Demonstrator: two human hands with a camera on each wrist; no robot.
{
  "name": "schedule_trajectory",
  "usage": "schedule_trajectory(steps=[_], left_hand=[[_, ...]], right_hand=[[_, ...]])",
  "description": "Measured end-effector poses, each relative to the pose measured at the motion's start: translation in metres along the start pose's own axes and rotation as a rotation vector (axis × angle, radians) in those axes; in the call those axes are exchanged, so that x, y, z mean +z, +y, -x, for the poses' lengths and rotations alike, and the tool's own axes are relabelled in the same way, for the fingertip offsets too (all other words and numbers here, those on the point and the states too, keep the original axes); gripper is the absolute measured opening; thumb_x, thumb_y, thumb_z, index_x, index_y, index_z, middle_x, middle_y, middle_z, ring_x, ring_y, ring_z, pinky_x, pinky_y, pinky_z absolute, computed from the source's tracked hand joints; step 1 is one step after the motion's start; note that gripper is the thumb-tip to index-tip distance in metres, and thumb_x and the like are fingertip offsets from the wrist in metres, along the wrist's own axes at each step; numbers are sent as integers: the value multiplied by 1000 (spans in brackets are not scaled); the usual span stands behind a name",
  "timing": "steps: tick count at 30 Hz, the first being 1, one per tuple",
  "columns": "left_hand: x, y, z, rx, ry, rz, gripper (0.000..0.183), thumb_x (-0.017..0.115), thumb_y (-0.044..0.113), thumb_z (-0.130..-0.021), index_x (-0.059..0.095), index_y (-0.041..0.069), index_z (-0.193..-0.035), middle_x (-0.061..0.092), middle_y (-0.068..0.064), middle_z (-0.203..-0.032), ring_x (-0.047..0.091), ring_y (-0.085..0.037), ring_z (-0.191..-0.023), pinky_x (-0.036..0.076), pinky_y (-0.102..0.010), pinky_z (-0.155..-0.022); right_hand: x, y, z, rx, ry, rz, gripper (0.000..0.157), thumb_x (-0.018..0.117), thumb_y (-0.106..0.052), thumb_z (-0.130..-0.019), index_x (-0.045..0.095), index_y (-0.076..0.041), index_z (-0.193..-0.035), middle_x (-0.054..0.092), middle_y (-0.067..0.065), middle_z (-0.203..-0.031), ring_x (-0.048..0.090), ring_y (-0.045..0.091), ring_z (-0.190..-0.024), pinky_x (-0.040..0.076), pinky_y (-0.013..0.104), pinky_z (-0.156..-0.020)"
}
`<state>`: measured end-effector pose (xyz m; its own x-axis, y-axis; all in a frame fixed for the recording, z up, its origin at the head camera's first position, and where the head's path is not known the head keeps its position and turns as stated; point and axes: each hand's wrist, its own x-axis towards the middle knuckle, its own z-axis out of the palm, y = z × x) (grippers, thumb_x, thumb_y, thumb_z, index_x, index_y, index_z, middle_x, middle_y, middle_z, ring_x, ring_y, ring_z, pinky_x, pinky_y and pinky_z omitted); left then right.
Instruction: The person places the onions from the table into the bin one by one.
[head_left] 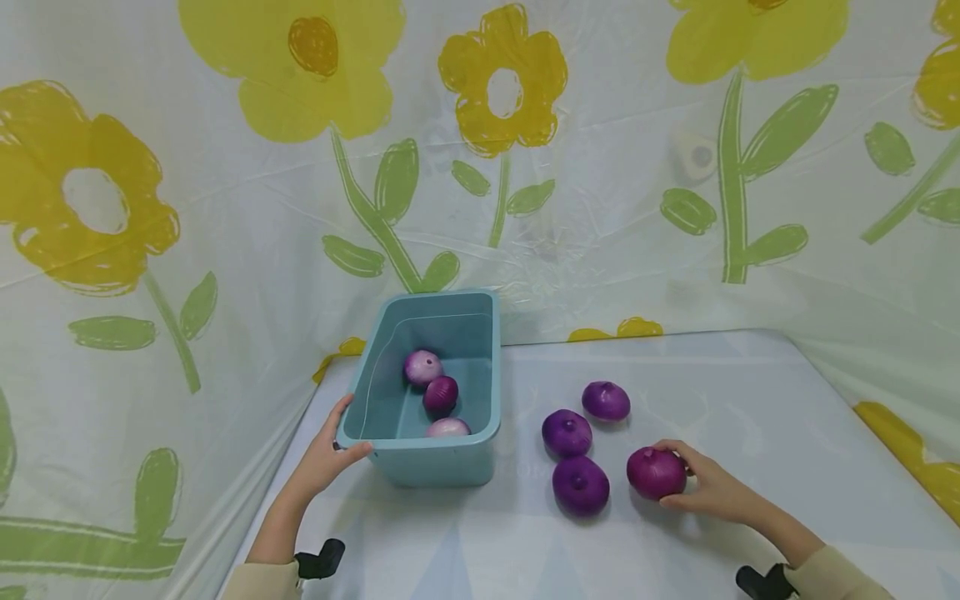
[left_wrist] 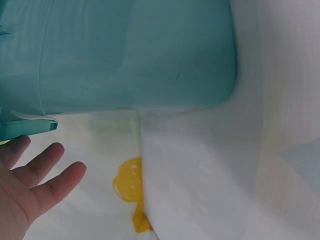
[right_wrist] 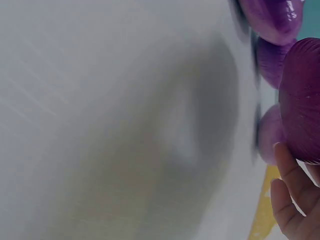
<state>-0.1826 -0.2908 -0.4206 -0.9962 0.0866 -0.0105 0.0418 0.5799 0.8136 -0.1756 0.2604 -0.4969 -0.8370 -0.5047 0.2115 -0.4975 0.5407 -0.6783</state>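
My right hand (head_left: 712,487) grips a purple onion (head_left: 656,472) from its right side, with the thumb below and fingers over the top. In the right wrist view this onion (right_wrist: 302,100) is held off the white table, its shadow beside it. My left hand (head_left: 324,454) rests at the near left corner of a blue-green plastic bin (head_left: 435,463). Spread, fairly straight fingers (left_wrist: 60,185) lie just under the bin's rim in the left wrist view. Inside the bin are a pale purple onion (head_left: 422,367), a darker onion (head_left: 441,395) and another pale onion (head_left: 448,427).
Three more purple onions stand between bin and right hand: a far one (head_left: 606,401), a middle one (head_left: 567,433) and a near one (head_left: 581,486). The white table (head_left: 697,383) ends at a flower-printed curtain (head_left: 600,225) behind and on both sides.
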Motion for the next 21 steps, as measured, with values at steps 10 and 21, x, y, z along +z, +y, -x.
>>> schedule_trajectory(steps=[10,21], left_hand=[[0,-2,0,15,-7,12,86,63,24,-83,7,12,-146,15,-26,-147,29,-46,-126,39,-58,-91],[-1,-1,1,22,-6,-8,86,64,23,-83,7,11,-147,18,-27,-146,32,-46,-124,41,-57,-89]], right_hand=[[-21,-18,-19,30,-50,-44,61,75,-22,-75,41,-5,-124,50,16,-118,46,-3,-94,46,25,-72],[-38,-40,-52,83,-93,-58,61,73,-27,-77,41,-8,-125,50,12,-118,50,10,-97,49,27,-73]])
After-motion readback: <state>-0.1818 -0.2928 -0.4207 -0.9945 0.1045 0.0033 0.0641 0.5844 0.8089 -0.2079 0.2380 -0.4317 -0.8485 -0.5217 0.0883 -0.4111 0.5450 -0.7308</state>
